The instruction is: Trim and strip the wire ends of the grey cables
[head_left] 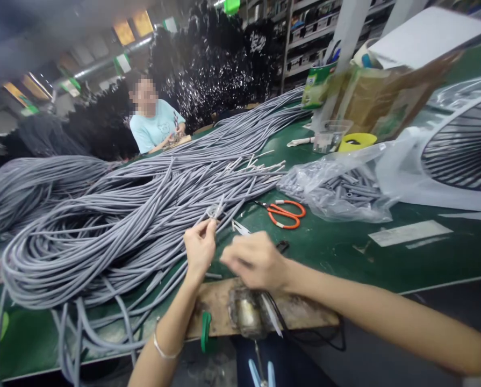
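While a great heap of grey cables fills the left half of the frame and spills over the near edge of the green desk, only one cable end is in hand, so by the look of it most of the pile waits to be worked; which cables are already finished cannot be told. At lower centre the left hand is closed in a pinch on that cable end, its stripped wires fanning just above the fingertips. Just right of it the right hand is blurred, fingers curled loosely toward the left hand; whether it holds anything cannot be told. Both hands hover over a worn wooden block at the desk's near edge. Further right, orange scissors lie near the hands, and a clear plastic bag of short grey pieces sits beyond them. Upper left of centre, another person works at the far side.
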`<state>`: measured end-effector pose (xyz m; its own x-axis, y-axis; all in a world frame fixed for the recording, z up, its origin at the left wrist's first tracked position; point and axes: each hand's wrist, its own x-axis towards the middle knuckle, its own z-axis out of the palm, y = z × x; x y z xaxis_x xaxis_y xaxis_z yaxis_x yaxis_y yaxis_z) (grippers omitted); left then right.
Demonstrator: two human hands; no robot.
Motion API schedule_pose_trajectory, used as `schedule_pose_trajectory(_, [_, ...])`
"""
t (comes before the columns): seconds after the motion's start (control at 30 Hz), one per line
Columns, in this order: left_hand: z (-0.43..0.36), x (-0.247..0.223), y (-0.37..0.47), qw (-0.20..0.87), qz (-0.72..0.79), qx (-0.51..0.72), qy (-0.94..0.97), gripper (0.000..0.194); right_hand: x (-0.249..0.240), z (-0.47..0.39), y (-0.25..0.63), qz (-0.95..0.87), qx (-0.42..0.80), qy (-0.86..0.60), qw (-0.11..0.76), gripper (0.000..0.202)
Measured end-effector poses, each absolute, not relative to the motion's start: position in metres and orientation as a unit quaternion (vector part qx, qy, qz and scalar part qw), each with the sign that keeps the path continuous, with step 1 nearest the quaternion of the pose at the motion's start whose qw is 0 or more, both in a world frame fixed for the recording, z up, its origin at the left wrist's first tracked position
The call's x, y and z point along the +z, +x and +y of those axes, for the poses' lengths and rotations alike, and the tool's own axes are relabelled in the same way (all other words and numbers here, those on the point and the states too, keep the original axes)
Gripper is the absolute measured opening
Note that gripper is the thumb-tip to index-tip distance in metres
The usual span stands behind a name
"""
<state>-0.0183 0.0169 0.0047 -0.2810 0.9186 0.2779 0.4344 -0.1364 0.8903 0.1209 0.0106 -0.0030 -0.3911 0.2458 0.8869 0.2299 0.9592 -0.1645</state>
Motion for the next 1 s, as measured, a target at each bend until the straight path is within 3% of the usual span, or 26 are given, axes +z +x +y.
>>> schedule_pose_trajectory(0.1, [0.011,0.006,-0.015,0.294,0.575,0.529,0.551,0.032,0.000,0.029,0.132,-0.796,-0.020,-0.325,0.510,0.027])
schedule_pose_trajectory(0.17, [0.006,0.006,-0.013,0.316,0.561,0.536,0.545,0.032,0.002,0.037,0.137,-0.785,-0.032,-0.368,0.497,0.027])
schedule_pose_trajectory(0.37, [0.004,0.007,-0.010,0.324,0.545,0.537,0.556,0.031,0.006,0.035,0.136,-0.783,-0.061,-0.360,0.503,0.025])
schedule_pose_trajectory(0.73, [0.000,0.007,-0.009,0.232,0.541,0.516,0.622,0.026,0.008,0.036,0.138,-0.777,-0.036,-0.333,0.533,0.025])
schedule_pose_trajectory(1.0, [0.000,0.008,-0.009,0.195,0.535,0.530,0.629,0.025,0.008,0.034,0.140,-0.778,-0.090,-0.345,0.517,0.024])
